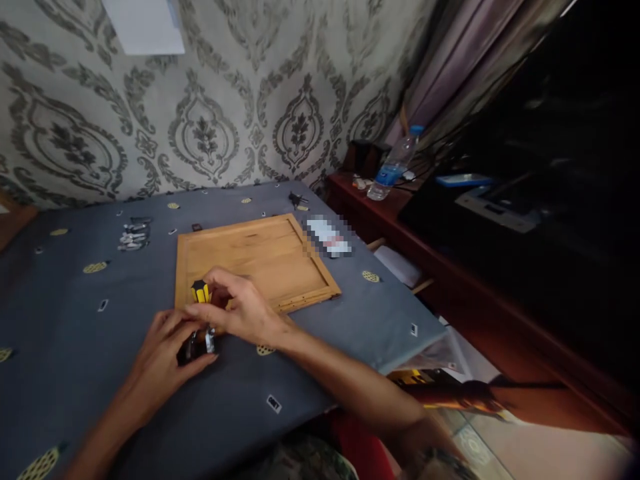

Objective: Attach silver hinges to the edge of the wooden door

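My right hand [239,308] is closed around a screwdriver with a yellow and black handle [201,291], held upright at the near left corner of a shallow wooden tray [295,257]. Just below it, my left hand [167,347] grips a small dark and metallic object [199,344] on the grey tablecloth [75,360]. The screwdriver's tip is hidden between the two hands. What the small object is I cannot make out.
Several small metal parts [133,237] lie at the table's far left. A dark small tool [297,199] lies at the far edge. A plastic water bottle [395,165] stands on a red-brown side cabinet [450,267] to the right. Patterned wallpaper rises behind the table.
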A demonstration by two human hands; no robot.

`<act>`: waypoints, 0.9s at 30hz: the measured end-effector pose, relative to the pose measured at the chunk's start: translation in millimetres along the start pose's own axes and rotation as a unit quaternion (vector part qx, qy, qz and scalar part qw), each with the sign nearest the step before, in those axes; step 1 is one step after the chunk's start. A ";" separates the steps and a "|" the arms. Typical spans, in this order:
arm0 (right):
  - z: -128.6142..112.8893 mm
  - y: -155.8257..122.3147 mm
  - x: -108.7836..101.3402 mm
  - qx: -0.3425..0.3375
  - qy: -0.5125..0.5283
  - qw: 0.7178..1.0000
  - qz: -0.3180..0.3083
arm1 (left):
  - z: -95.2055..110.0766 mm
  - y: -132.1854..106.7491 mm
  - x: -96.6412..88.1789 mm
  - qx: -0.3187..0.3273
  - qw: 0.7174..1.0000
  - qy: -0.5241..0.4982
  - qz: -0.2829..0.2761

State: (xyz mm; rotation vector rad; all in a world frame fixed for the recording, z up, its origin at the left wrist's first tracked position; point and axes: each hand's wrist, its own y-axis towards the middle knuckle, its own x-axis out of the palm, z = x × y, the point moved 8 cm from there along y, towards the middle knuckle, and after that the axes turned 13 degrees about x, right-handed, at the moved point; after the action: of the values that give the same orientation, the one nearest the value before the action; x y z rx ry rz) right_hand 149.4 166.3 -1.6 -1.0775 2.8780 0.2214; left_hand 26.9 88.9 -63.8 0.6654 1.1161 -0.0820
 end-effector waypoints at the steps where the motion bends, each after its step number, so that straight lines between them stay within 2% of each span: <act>1: 0.1 0.0 0.6 0.006 0.007 1.000 -0.009 | 0.2 -0.2 -0.5 0.001 1.000 0.004 0.003; 6: -8.0 -2.8 1.2 0.005 -0.003 0.998 -0.058 | 1.1 0.3 -1.3 0.011 1.000 0.009 0.006; 12: -10.2 -3.6 4.6 -0.005 0.032 0.993 -0.111 | -0.6 0.3 -0.2 0.008 1.000 -0.010 0.014; 19: -8.3 -2.4 1.1 -0.025 -0.008 0.998 -0.063 | -1.6 -0.7 2.0 0.001 1.000 -0.008 0.006; 27: -10.7 -3.9 0.5 -0.033 -0.030 0.998 -0.053 | -0.8 -2.9 2.2 0.012 1.000 -0.006 0.024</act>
State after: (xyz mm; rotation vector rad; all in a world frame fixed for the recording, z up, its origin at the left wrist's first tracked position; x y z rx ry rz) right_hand 151.5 161.3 8.4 -1.2069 2.7690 0.3382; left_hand 26.2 87.6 -67.2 0.7117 1.0886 -0.0578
